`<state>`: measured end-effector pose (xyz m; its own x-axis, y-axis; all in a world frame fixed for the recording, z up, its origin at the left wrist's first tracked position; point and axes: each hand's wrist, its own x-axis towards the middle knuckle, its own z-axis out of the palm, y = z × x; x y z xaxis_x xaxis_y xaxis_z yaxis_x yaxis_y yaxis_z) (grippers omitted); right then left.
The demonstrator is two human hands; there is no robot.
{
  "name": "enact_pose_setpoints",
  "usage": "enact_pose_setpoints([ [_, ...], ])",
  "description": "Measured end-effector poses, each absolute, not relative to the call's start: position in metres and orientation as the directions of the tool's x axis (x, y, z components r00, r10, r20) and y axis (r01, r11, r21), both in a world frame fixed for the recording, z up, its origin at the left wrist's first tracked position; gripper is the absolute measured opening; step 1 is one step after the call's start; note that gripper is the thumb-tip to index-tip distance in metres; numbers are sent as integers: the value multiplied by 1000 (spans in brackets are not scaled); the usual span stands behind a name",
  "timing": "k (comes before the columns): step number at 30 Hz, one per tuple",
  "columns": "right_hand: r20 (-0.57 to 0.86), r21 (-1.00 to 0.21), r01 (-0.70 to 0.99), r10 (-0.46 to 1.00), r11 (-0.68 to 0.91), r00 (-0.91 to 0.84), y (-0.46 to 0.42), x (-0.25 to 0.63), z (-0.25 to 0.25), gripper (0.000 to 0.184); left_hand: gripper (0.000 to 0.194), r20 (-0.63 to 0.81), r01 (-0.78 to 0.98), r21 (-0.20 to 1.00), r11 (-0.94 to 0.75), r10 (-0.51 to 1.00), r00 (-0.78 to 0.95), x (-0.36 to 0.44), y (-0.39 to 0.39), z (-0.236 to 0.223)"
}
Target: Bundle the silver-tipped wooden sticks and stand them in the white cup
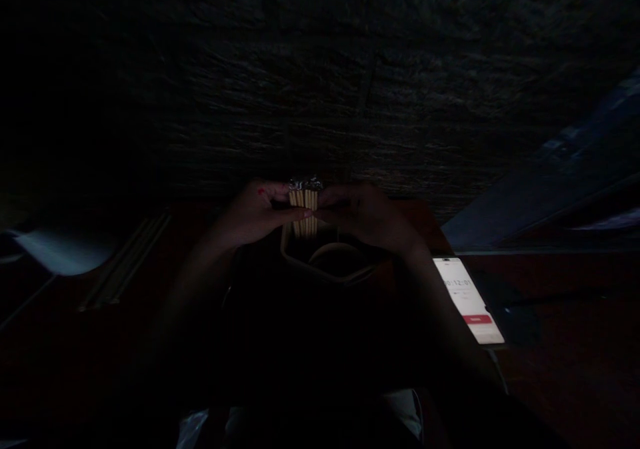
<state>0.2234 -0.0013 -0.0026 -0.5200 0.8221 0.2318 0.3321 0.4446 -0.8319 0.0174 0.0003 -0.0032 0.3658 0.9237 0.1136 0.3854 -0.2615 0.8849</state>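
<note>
Two bare hands, the left hand [247, 217] and the right hand [373, 219], form one closed grip, thumbs in front and meeting, pinching an upright row of slender, pale yellow sticks [307, 199] topped by a crinkled, silvery, foil-like piece [306, 184]. The step in hand looks like steadying or squaring this row, and the next move seems to call for even pressure from both sides, so that no stick slips out of line. Just below the grip is a dark, open, angular container with a pale rim [345, 279]; the sticks' lower ends show at its mouth, though whether they rest inside I cannot tell. Within it is a pale, curved edge [336, 246], perhaps of something round; the rest is too dark to read. Well left of the grip, long, thin, dull rods [127, 259] lie side by side; to its right, a bright-screened phone [470, 302] lies near the dark reddish worktop [427, 225].
</note>
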Motion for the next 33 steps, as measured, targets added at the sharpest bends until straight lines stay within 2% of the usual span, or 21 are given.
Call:
enact_pose_setpoints([
  [5,223,-822,347,817,451,-532,2,226,-7,13,31,89,411,878,-245,928,362,19,1,-3],
  [19,190,-832,333,792,444,-579,3,227,-8,18,40,34,338,921,-192,907,421,15,-1,1],
  [25,199,-842,321,802,434,-563,4,227,-9,18,46,101,368,897,-246,923,371,7,0,2],
  [29,202,-825,349,810,444,-551,3,227,-9,20,40,149,403,871,-283,932,332,3,-1,5],
  [33,240,-836,304,804,456,-545,3,226,-9,21,38,148,408,864,-294,924,353,2,-2,9],
])
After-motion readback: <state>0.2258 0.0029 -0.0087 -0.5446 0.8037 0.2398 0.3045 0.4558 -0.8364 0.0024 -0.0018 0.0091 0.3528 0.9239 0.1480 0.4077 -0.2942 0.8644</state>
